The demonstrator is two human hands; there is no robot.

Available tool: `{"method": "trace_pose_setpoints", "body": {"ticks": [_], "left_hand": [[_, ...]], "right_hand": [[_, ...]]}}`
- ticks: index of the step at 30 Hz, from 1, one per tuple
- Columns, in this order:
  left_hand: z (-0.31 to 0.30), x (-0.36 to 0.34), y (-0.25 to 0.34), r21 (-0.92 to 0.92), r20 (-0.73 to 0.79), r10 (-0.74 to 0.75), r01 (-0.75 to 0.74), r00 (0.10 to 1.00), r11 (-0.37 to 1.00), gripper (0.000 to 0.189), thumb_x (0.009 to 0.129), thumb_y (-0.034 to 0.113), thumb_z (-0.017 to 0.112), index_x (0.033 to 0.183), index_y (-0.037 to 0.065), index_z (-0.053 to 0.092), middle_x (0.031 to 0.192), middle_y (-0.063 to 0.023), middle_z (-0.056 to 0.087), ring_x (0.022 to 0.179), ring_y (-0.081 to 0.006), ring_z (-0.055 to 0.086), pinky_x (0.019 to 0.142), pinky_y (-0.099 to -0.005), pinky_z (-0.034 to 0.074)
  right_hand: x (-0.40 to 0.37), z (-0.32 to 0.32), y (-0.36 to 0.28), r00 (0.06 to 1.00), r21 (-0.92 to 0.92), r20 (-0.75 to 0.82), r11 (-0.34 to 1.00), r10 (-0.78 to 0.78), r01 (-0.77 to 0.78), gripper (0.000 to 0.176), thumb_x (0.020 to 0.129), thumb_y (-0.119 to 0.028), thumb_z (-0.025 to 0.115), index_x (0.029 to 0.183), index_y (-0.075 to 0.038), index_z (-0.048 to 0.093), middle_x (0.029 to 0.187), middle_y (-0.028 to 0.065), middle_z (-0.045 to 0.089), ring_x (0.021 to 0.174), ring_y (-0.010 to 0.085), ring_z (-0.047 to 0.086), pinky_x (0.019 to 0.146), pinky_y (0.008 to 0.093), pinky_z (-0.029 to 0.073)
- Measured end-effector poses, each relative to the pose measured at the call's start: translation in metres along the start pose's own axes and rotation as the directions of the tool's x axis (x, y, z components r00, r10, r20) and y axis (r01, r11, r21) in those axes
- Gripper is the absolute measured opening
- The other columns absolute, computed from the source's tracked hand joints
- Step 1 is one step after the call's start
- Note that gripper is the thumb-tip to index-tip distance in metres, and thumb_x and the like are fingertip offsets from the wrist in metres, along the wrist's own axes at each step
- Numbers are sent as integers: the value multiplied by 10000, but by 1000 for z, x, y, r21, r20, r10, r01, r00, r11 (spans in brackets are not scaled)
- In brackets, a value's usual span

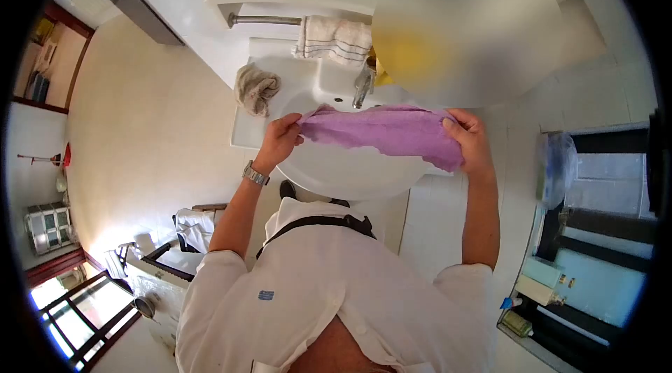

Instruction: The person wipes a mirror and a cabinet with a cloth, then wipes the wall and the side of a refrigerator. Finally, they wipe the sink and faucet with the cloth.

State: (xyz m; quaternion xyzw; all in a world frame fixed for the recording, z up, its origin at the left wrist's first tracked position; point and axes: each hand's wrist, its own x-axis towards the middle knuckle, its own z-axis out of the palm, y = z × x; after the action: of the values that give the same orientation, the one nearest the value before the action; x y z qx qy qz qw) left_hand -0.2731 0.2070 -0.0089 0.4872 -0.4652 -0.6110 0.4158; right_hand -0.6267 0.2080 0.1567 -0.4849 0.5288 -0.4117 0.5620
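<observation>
White shirt (308, 282) fabric filled the nearest part of the scene, crossed by a dark belt (304, 222) at the waist. Beyond it both forearms reached out, the left wrist wearing a metal watch (255, 173). The left hand (282, 136) pinched one end of a purple cloth (381, 129) between thumb and curled fingers, while the right hand (470, 142) gripped the opposite end, its thumb pressed on top. Between them the purple cloth was spread out above the white sink (336, 173), its far edge fairly straight, its near edge wavy and dropping lower on the right. It looked light, thin and limp, unlikely to break but ready to fold or bunch wherever it lacked support; whether it was wet, and so heavier or slippery, I could not tell. Its two ends, close to the corners, seemed the best places to take hold, since a grip in the middle would let the sides droop. Farther off, a crumpled beige cloth (257, 89) lay on the sink's left corner, and a metal tap (362, 87) stood at the back. Farthest, a striped towel (334, 38) hung from a rail (266, 19).
</observation>
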Motion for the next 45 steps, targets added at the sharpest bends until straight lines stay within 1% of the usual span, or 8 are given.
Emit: {"method": "trace_pose_setpoints", "body": {"ticks": [1,3,6,13,29,31,36,45], "left_hand": [[0,-2,2,10,-37,-2,3,999,1000,213,899,48,449,1058,-44,559,785,-31,588,647,-90,559,588,-221,482],[-6,-7,-2,15,-36,-4,4,999,1000,214,884,38,453,1046,-45,565,765,-33,581,635,-94,549,578,-230,477],[-18,-14,-26,221,166,-57,20,985,975,225,869,-9,470,1059,-47,583,745,-32,561,607,-81,527,567,-234,474],[-21,-42,-46,201,242,-184,136,953,970,157,800,24,473,891,-19,594,596,-23,487,508,-104,481,519,-269,447],[-55,-66,-76,154,351,-302,264,886,952,222,909,190,519,972,-5,604,650,-9,548,532,-73,506,496,-240,434],[-55,-68,-78,352,332,-208,83,920,932,251,909,215,527,1020,9,617,612,-9,536,508,-82,498,487,-247,425],[-70,-65,-129,357,290,-223,111,930,928,406,842,161,595,1152,-92,529,603,-30,554,515,-99,535,471,-264,448],[-43,-72,-115,326,142,-415,353,899,877,394,835,153,594,1138,-89,525,657,-94,599,488,-132,577,421,-264,479]], "right_hand": [[1,-1,0,1000,1,16,1000,-1,1,164,824,-85,615,948,21,638,794,22,620,687,68,543,649,219,449],[4,-1,3,988,-502,29,853,-152,146,149,817,-82,621,916,27,641,753,5,597,671,63,516,629,214,431],[2,14,-5,978,-567,148,797,-148,206,105,811,-33,600,882,35,638,765,4,606,688,72,531,650,223,439],[5,43,-8,964,-508,230,828,-136,238,135,790,-19,629,910,43,633,710,10,599,660,63,511,619,225,436],[-29,102,-40,952,-748,300,604,-63,276,142,791,-84,629,914,-16,651,708,132,625,550,161,564,544,279,444],[-37,104,-39,925,-717,374,611,-71,337,124,798,-124,621,892,-57,666,707,130,624,538,198,574,520,297,441],[-50,107,-54,860,-714,502,515,-95,474,154,802,-204,633,913,-109,681,661,106,617,534,260,551,528,322,431],[-49,66,-109,842,-708,492,463,-218,534,114,783,-184,631,863,-118,677,760,102,651,708,283,616,635,389,457]]}}
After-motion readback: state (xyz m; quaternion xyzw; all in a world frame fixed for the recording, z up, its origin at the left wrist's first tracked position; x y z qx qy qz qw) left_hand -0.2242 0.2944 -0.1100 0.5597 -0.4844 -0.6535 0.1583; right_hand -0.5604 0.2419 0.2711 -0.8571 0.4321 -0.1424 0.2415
